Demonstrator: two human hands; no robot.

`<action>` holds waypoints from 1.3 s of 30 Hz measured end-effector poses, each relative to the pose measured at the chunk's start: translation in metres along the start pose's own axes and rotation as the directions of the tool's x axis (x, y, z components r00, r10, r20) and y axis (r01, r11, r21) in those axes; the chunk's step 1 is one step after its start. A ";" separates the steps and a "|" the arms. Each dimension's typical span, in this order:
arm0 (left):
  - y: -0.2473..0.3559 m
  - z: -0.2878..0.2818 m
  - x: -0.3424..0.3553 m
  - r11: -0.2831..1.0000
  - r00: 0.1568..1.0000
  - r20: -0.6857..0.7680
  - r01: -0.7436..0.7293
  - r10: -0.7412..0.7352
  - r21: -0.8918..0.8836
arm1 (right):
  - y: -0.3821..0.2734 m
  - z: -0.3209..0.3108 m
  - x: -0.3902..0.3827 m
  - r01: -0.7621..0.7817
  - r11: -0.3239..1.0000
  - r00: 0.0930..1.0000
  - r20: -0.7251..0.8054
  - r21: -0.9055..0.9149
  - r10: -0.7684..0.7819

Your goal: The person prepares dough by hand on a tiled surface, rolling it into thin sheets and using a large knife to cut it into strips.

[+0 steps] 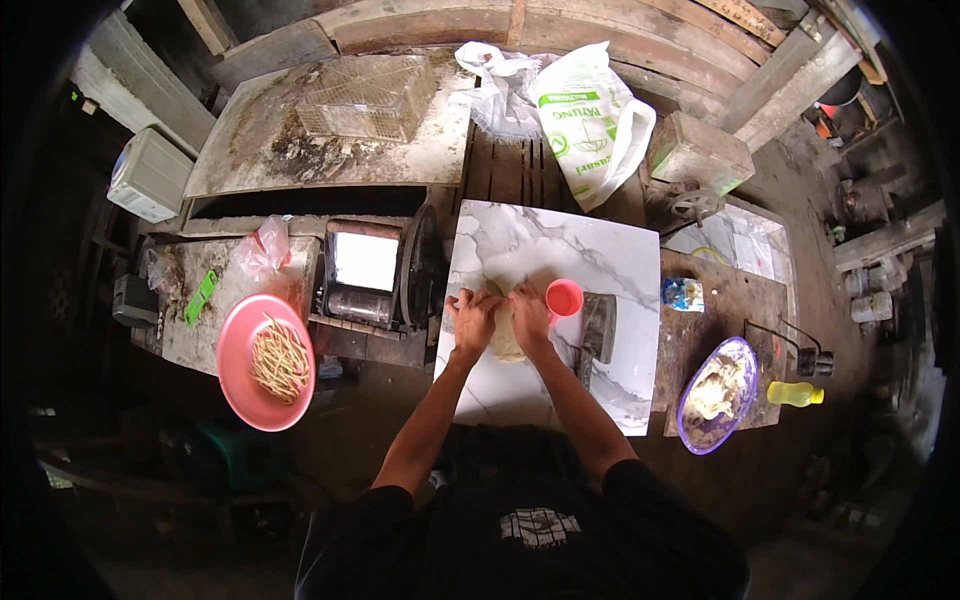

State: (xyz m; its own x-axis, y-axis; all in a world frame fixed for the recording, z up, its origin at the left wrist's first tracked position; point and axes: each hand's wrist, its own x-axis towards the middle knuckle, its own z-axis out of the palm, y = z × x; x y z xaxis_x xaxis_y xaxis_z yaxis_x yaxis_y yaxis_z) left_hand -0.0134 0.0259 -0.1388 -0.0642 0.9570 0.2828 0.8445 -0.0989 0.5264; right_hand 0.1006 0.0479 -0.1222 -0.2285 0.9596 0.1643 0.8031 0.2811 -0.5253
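A pale lump of dough [505,338] lies on a white marble slab [590,260]. My left hand [471,316] presses on its left side with the fingers curled over it. My right hand [530,315] presses on its right side the same way. Most of the dough is hidden under both hands. A small pink cup [565,298] stands on the slab just right of my right hand. A dark cleaver-like blade [597,330] lies on the slab further right.
A pink plate [240,375] with yellow dough strips sits at the left. A metal roller machine [365,275] stands left of the slab. A purple bowl [690,412] of dough, a yellow bottle [795,393] and a white printed bag [585,120] lie to the right and behind.
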 end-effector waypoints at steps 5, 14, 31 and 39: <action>0.001 0.000 -0.001 1.000 0.996 -0.087 0.016 -0.015 0.012 | 0.008 0.012 -0.008 0.112 0.994 0.971 -0.210 0.000 -0.110; 0.008 -0.001 -0.002 0.998 0.998 0.043 0.050 -0.051 0.033 | -0.005 0.003 -0.018 0.104 0.970 0.990 0.119 -0.218 -0.080; 0.001 -0.015 -0.028 0.993 0.986 0.166 -0.039 0.021 0.110 | -0.010 0.018 -0.024 0.254 0.955 0.967 0.055 -0.155 -0.248; -0.009 -0.034 -0.042 0.993 0.982 0.173 0.058 -0.076 0.104 | -0.028 0.027 -0.016 0.145 0.965 0.989 0.067 -0.219 -0.133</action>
State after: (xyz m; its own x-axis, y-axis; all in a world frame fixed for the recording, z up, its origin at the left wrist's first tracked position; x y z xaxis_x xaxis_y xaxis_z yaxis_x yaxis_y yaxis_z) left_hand -0.0358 -0.0222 -0.1281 -0.0354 0.9944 0.0994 0.8899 -0.0139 0.4559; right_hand 0.0672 0.0248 -0.1328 -0.3700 0.9121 0.1764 0.8624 0.4078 -0.3000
